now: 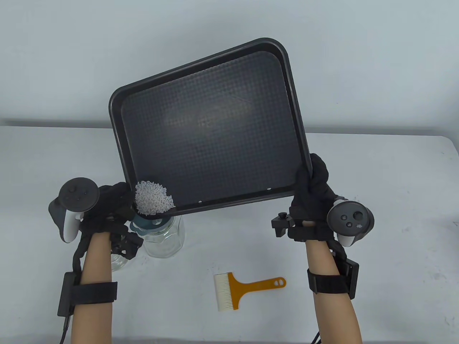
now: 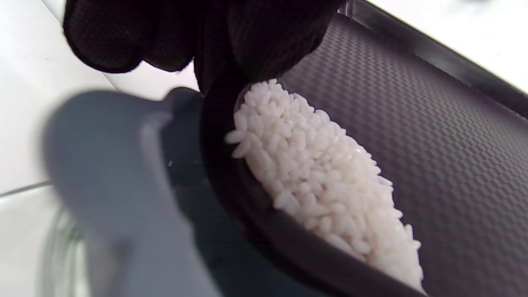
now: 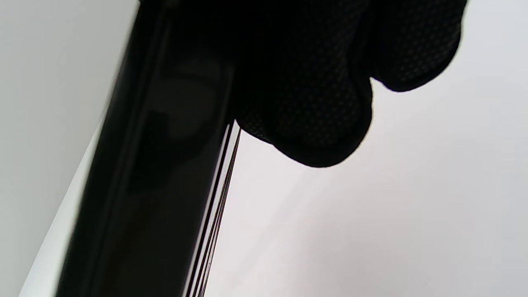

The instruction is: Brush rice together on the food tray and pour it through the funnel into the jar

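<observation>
Gripping the food tray [image 1: 211, 125] at its two lower corners, both hands are holding it raised and tilted in the middle of the table view. The left hand [image 1: 109, 204] is clutching the lower-left corner, the right hand [image 1: 313, 195] the lower-right one, fingers curled round the rim. The rice [image 1: 153, 198] is lying heaped in the lower-left corner, directly above the blue-grey funnel [image 1: 148, 224] sitting in the glass jar [image 1: 165, 238]. The brush [image 1: 247, 289] is lying flat on the counter [image 1: 394, 215], lower centre, apart from both hands.
</observation>
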`<state>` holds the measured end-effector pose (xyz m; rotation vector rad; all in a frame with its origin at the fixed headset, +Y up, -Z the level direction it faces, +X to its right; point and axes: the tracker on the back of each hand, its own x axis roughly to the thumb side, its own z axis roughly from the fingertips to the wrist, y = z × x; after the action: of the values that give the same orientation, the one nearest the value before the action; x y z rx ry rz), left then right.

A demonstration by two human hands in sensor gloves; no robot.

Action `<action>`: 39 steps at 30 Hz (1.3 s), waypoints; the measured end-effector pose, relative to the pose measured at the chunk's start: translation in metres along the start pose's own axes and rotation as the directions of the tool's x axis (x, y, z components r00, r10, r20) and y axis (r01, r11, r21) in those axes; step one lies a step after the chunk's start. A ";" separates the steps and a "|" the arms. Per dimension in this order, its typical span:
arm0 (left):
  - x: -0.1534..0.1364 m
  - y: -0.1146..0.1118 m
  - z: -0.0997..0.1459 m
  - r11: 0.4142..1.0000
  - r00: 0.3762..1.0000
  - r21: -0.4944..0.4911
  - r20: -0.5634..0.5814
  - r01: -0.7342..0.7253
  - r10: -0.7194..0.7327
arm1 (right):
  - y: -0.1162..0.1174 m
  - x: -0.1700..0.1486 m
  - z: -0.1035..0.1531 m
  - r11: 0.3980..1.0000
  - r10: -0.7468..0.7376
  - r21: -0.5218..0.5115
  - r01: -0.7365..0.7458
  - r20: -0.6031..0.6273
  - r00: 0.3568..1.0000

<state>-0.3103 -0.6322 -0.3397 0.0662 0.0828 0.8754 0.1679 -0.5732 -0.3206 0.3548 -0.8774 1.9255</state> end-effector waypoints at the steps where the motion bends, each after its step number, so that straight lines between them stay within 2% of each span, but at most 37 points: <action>1: -0.001 0.000 0.000 1.000 1.000 0.002 0.000 -0.003 0.003 | 0.000 0.003 -0.001 1.000 0.005 -0.002 -0.005 0.017 1.000; 9: -0.005 -0.004 0.002 1.000 1.000 0.012 0.001 -0.017 0.017 | -0.002 0.027 -0.005 0.999 0.045 -0.016 -0.043 0.130 0.991; 20: -0.005 -0.005 0.004 0.999 0.999 0.016 0.003 -0.041 0.041 | -0.005 0.053 -0.009 0.997 0.070 -0.029 -0.065 0.216 0.974; 39: -0.006 -0.008 0.010 0.996 0.998 0.061 0.024 -0.065 0.063 | -0.012 0.083 0.003 0.998 0.059 -0.044 -0.045 0.379 0.923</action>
<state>-0.3071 -0.6415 -0.3303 0.1369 0.0881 0.9361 0.1361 -0.5175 -0.2659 0.7089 -1.1804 1.9184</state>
